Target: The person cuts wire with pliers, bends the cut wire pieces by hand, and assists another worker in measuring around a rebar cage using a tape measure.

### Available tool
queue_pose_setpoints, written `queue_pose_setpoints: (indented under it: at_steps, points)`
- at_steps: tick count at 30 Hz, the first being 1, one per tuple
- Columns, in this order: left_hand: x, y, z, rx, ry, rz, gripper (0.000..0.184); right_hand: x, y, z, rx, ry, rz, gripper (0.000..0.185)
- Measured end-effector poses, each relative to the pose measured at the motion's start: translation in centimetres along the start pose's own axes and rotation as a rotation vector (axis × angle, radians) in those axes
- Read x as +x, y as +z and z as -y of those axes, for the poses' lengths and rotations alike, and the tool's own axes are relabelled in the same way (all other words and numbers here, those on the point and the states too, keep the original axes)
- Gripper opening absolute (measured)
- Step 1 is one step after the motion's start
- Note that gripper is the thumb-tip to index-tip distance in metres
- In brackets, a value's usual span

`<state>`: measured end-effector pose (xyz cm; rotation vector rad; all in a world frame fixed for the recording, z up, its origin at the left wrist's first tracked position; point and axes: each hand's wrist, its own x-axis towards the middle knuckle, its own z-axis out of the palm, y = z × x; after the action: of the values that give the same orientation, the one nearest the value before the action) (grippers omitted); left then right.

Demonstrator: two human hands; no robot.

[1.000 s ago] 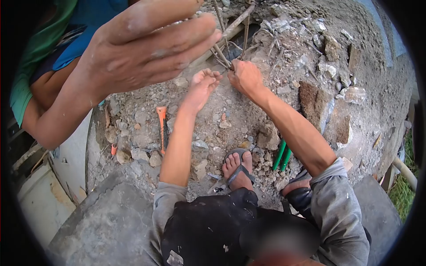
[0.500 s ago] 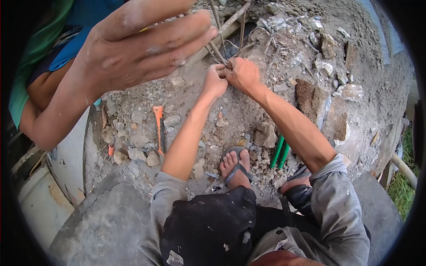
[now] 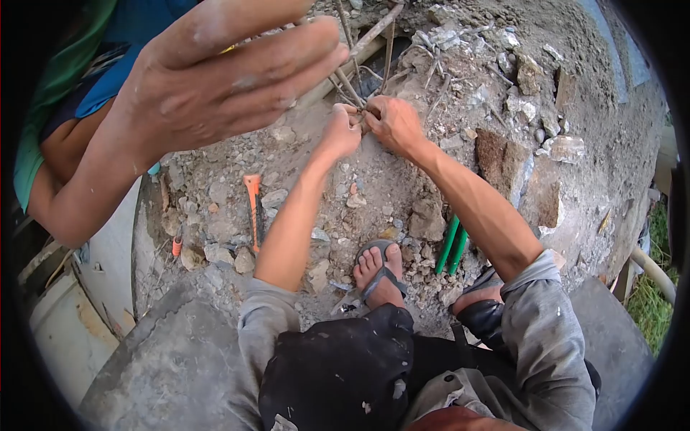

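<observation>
Ahead of me, several thin rusty metal rods (image 3: 369, 34) cross and meet near the ground. My left hand (image 3: 342, 132) is closed in a pinch close to their lower ends. Beside it my right hand (image 3: 395, 123) is also closed, its fingers curled near the same spot. The two hands almost touch at the fingertips. Whatever lies between the fingers is too small and too hidden to name. A co-worker's large hand (image 3: 208, 90) reaches in from the upper left, nearer the camera, and covers part of the rods.
An orange-handled tool (image 3: 253, 205) and a small orange-red piece (image 3: 177, 246) lie on the rubble at left. Green-handled pliers or cutters (image 3: 451, 246) rest by my feet. Broken stones (image 3: 428, 219) and brick chunks (image 3: 501, 161) cover the ground. A grey slab (image 3: 180, 345) lies at lower left.
My left hand has turned slightly, and its fingers sit a little further from my right hand. The view has shifted a little; the co-worker's hand stays nearly in place.
</observation>
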<state>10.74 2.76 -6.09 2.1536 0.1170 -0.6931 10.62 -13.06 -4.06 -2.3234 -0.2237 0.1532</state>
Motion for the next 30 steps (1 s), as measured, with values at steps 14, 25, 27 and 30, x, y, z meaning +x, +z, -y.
queue_pose_setpoints:
  at_steps: [14,25,27,30]
  points:
    - [0.2,-2.9,-0.7,-0.026,-0.074,0.091,0.021,-0.1,-1.1,0.8,-0.195,0.072,0.134,0.017]
    - [0.9,-4.6,-3.0,0.086,-0.076,0.081,0.021,-2.9,2.2,3.8,-0.156,0.124,0.071,0.023]
    - [1.0,-4.7,-3.5,0.335,-0.016,0.112,0.021,-2.8,2.1,4.6,-0.077,0.234,0.113,0.027]
    - [0.6,-4.0,-3.7,0.622,0.149,0.025,0.027,-2.5,2.1,5.3,0.038,0.298,0.150,0.030]
